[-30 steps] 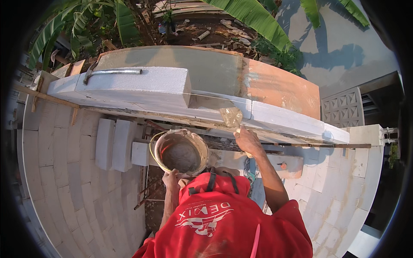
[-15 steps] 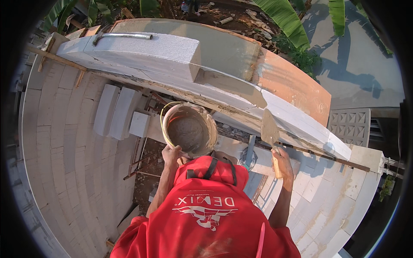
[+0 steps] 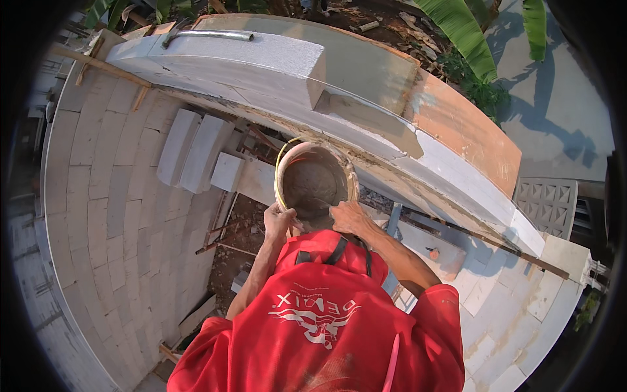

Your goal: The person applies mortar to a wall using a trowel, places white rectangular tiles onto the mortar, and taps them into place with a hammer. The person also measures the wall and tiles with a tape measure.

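Note:
A bucket of wet grey mortar is in front of my body, with its thin yellow handle folded to the left side. My left hand grips the bucket's near left rim. Over the near right rim, my right hand is closed around a trowel; its blade dips into the mortar and is mostly out of sight. Just beyond the bucket runs a wall of white blocks, with a bed of grey mortar spread along a lower step to the right of the raised block.
A hammer lies on the wall's top at the left. Loose white blocks rest left of the bucket. A taut line runs along the wall. Plywood boards stand behind it, with banana leaves farther out.
My right hand has swung left from beside the wall to the bucket, bringing the trowel into the mortar. My left hand keeps its hold on the bucket. The view has shifted slightly.

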Tool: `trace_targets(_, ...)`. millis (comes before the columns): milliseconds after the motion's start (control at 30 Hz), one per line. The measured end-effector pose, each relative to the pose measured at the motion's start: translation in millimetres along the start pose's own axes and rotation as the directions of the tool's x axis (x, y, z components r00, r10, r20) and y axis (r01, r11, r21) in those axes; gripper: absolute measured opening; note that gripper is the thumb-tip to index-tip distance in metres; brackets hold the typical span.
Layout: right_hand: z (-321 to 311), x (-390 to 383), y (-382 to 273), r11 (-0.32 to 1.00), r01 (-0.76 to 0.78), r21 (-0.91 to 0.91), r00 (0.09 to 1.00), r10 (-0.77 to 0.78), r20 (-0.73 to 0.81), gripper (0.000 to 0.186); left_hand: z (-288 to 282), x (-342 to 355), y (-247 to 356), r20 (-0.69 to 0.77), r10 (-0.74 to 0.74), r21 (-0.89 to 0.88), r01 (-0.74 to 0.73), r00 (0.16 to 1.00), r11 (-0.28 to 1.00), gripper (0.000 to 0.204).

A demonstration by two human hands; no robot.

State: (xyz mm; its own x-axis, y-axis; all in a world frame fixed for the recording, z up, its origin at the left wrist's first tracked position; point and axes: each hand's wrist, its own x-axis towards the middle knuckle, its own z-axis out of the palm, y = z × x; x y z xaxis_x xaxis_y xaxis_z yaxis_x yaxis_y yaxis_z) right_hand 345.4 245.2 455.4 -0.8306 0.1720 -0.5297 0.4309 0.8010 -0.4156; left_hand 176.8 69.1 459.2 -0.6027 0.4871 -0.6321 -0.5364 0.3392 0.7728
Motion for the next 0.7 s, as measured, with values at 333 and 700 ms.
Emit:
trace_targets(333, 23.0, -28.7, 60.9, 0.421, -0.117, 0.899, 0.991, -0.014, 0.135, 0.03, 3.7, 5.5, -2.5, -0.055, -0.01, 0.003, 0.01, 0.998, 1.0, 0.014)
trace_targets(700, -41.6, -157.0, 120.0, 0.244, -0.073, 0.967, 0.971, 0.239, 0.013, 0.04, 0.8, 17.2, -1.0, 0.0, -0.058, -0.019, 0.058, 0.998, 0.998, 0.009)
